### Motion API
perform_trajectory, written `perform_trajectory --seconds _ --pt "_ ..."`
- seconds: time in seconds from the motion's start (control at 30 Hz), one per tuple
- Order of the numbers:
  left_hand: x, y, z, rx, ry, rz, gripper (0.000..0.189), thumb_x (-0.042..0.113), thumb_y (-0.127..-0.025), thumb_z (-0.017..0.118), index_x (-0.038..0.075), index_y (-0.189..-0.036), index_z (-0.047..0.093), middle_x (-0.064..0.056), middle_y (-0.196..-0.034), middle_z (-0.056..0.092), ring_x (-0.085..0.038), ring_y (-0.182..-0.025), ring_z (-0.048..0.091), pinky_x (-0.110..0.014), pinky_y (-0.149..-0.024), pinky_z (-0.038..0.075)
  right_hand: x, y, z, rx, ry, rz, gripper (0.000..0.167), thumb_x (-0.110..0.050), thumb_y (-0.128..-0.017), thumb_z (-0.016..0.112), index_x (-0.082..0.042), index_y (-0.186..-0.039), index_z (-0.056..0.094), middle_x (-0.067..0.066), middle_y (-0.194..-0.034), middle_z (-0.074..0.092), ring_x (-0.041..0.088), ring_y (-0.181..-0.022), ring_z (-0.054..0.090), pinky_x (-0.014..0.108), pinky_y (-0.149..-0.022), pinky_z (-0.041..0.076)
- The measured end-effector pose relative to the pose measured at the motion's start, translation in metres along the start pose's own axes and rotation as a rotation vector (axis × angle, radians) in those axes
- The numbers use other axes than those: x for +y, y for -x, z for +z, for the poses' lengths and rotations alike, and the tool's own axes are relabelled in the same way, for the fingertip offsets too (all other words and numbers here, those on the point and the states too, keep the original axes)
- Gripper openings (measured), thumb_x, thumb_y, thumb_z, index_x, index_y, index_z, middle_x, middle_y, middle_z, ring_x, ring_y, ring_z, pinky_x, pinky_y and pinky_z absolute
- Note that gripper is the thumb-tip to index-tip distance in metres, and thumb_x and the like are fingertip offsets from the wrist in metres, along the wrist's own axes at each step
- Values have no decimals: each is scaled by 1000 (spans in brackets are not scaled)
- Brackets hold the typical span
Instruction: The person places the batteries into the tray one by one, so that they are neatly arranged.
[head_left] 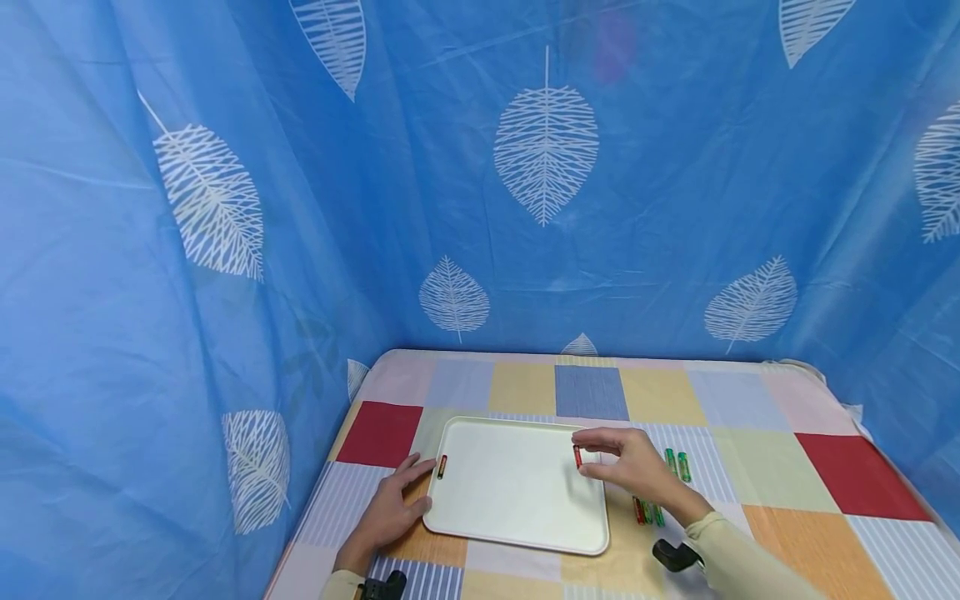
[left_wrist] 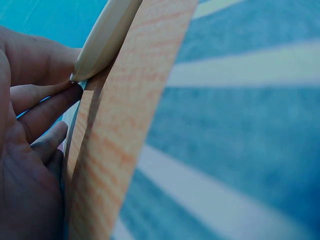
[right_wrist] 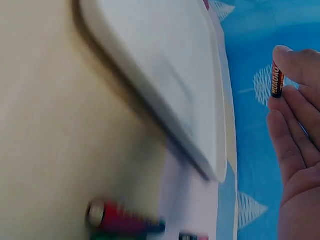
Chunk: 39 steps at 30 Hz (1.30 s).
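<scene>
A red and black battery (head_left: 577, 456) is pinched between the thumb and fingertips of my right hand (head_left: 628, 462), above the right end of a white tray (head_left: 517, 492). The right wrist view also has this battery (right_wrist: 277, 80), with lettering on its side. A second battery (head_left: 442, 467), red and dark, lies in the tray along its left edge. At that edge my left hand (head_left: 390, 510) touches the rim with thumb and fingers extended. The left wrist view has the left hand (left_wrist: 30, 100) against the tray rim (left_wrist: 102, 42).
Right of the tray, two green batteries (head_left: 684, 467) lie behind my right wrist. Nearer me, a red battery (head_left: 638, 511) lies beside green ones (head_left: 658, 515). A patchwork cloth (head_left: 772, 467) covers the table. Blue leaf-print curtains (head_left: 637, 208) hang behind and at the sides.
</scene>
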<state>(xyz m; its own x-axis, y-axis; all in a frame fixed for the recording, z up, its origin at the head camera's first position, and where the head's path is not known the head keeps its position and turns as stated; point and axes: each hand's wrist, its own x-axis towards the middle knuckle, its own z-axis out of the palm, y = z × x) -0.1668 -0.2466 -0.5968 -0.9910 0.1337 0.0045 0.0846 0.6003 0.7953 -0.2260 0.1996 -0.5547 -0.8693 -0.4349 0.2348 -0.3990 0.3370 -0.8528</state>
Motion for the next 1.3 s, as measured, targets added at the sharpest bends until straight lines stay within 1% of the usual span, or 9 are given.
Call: perform_trajectory --seconds 0.1,0.3,0.37,0.47,0.57,0.63,0.87,1.13,1.3 --pt "0 0 0 3 -5 -1 66 14 -89 83 16 -152 66 -28 -168 46 -57 -157 38 -80 -122 34 0 -10 11 -3 -24 -34 45 -17 -90 91 -4 -131 78 14 -130 79 29 -116 80 49 -102 63" --pt "1 0 0 1 0 -1 64 14 -90 82 16 -152 67 -27 -168 46 -57 -158 38 -80 -123 33 -6 -30 34 -18 -52 -47 46 -15 -88 92 -3 -130 79 13 -129 80 29 -115 80 34 -102 64" --pt "1 0 0 0 4 -2 64 14 -90 82 16 -152 66 -27 -169 46 -57 -158 38 -80 -123 32 -7 -36 42 -29 -59 -59 46 -14 -88 92 -1 -130 78 15 -129 80 33 -115 80 35 -102 64" --pt "1 1 0 0 9 -6 64 13 -91 81 15 -153 66 -27 -169 45 -57 -158 37 -80 -123 32 -11 -46 55 -46 -65 -72 45 -14 -88 91 -1 -130 78 16 -128 80 38 -115 79 42 -103 64" --pt "2 1 0 -1 15 -4 64 13 -90 81 14 -153 66 -28 -168 46 -57 -158 37 -80 -123 32 -16 -56 68 -66 -71 -69 45 -13 -88 91 -3 -130 79 16 -128 80 40 -116 79 50 -103 63" --pt "2 1 0 -3 20 -4 65 13 -90 81 14 -153 66 -28 -168 46 -57 -158 37 -80 -123 32 -21 -62 77 -83 -64 -65 45 -14 -88 91 -4 -131 79 15 -128 80 39 -116 79 51 -104 62" --pt "2 0 1 0 32 1 64 13 -91 81 12 -153 65 -28 -168 46 -56 -158 38 -79 -124 32 -34 -78 105 -124 -63 -86 46 -8 -88 89 2 -131 77 21 -127 79 41 -116 78 42 -105 63" --pt "1 0 0 -11 14 -8 64 14 -91 82 15 -153 66 -27 -169 46 -56 -159 37 -80 -124 32 -39 -89 136 -156 -29 -102 43 -7 -88 89 1 -129 78 17 -124 81 34 -114 80 36 -103 64" --pt "3 0 -1 -14 30 -14 66 14 -90 83 14 -153 66 -27 -169 45 -57 -159 36 -81 -123 30 -43 -94 151 -189 -3 -95 43 -8 -88 89 0 -129 78 14 -124 82 31 -113 80 32 -102 64"
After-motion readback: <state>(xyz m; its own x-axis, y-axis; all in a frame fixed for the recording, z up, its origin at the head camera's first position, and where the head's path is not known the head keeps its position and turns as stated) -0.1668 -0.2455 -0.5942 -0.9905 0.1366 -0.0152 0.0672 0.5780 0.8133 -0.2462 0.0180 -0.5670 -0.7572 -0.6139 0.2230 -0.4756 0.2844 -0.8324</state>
